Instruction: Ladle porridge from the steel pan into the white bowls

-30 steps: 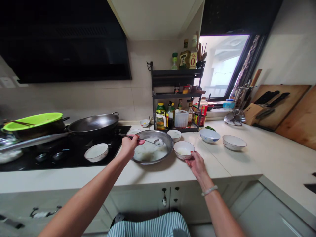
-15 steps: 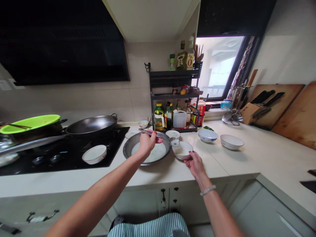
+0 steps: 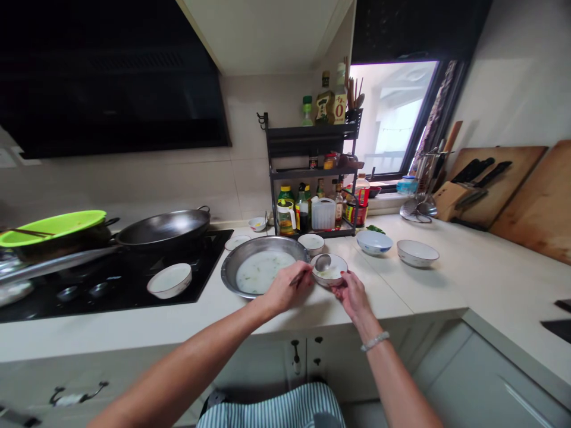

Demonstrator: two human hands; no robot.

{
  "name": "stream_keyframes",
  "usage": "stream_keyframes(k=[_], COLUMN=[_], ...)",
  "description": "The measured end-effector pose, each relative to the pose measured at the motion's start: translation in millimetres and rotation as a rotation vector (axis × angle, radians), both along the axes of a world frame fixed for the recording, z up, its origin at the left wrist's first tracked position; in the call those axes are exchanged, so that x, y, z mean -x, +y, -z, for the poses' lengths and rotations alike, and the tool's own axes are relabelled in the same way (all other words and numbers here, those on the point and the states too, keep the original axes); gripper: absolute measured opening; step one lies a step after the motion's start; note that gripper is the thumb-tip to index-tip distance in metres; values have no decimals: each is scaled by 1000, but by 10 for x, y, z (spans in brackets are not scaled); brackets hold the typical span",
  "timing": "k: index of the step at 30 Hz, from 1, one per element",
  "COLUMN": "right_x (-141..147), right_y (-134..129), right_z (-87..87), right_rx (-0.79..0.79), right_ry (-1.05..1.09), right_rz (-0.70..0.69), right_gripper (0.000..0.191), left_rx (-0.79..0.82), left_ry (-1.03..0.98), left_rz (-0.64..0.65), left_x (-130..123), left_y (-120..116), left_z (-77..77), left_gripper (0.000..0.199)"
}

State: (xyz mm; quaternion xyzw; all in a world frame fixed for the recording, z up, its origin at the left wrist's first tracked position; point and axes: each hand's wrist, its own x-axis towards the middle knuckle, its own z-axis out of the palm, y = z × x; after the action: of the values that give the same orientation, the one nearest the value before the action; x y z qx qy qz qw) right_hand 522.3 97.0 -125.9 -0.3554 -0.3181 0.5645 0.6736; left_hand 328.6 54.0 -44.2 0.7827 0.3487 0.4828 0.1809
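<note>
In my left hand (image 3: 288, 286) is the handle of a small metal ladle (image 3: 323, 263), its head tipped over the inside of a small white bowl (image 3: 331, 279). That bowl holds some whitish soup with bits of green. The fingers of my right hand (image 3: 352, 292) grip the bowl's right rim and side. A wide metal basin (image 3: 231, 274) of milky soup with green flecks stands just left of the bowl. Behind the bowl is another small bowl (image 3: 311, 242) with white contents.
Two more bowls, a bluish one (image 3: 375, 244) and a white one (image 3: 418, 254), stand to the right. On the black stove (image 3: 120, 285) are a wok (image 3: 165, 229), a filled bowl (image 3: 170, 281) and a green strainer (image 3: 57, 226). A bottle rack (image 3: 312, 175) and knife block (image 3: 450, 199) stand behind.
My left hand has moved right and nearer to me, from above the basin to beside the small bowl. The ladle has turned over and its head now sits within the bowl.
</note>
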Motion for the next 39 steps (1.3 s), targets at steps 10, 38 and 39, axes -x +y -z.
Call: stream_keyframes(k=[10,38,39], right_x=[-10,-18,-19], right_y=[0,14,15], right_z=[-1,0,2], right_rx=[7,20,19], right_ry=[-4,-3,-3], right_rz=[-2,15,15], right_gripper=[33,36,36], left_rx=[484,455,459], left_ry=[-981,-761,-771], left_rz=[-354,-641,-652], left_x=[510,1358,1348], left_y=[281,198,198], left_z=[-297,-66,-77], left_gripper=[13,7,7])
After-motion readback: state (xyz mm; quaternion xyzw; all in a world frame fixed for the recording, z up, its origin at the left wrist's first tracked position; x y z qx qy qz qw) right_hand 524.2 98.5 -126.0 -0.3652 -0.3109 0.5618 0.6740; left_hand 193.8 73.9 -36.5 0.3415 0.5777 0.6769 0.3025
